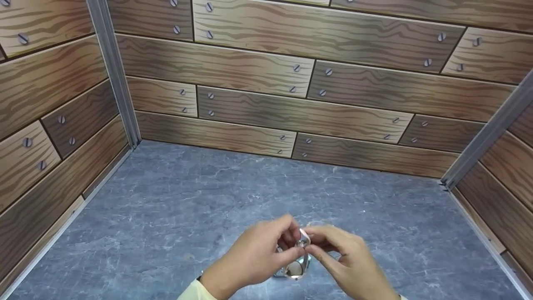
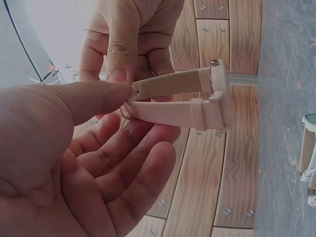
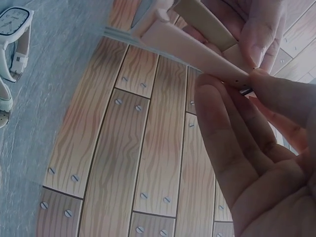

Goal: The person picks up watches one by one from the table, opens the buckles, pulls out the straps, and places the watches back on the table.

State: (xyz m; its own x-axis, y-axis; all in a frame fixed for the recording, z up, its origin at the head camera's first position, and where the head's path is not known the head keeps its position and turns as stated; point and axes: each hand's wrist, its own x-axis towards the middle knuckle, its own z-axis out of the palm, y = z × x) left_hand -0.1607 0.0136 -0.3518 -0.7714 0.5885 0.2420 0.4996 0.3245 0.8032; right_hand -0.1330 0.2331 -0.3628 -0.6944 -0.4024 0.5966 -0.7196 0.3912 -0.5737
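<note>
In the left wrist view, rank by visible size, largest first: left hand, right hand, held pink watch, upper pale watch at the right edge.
1. Left hand, closest to the camera
2. Right hand, cropped at the top
3. Held pink watch
4. Upper pale watch, cropped; full size unsure

brown wood-plank-patterned back wall (image 1: pixel 250 71) dotted with grey slotted screw heads (image 1: pixel 296 68) | matching left wall (image 1: pixel 50 100) and right wall (image 1: pixel 501 168) | straight grey corner strips (image 1: pixel 116 75) | flat blue-grey, white-veined, marble-patterned bench (image 1: pixel 187 187) | white glare (image 2: pixel 54 29) upper left in left wrist view
</note>
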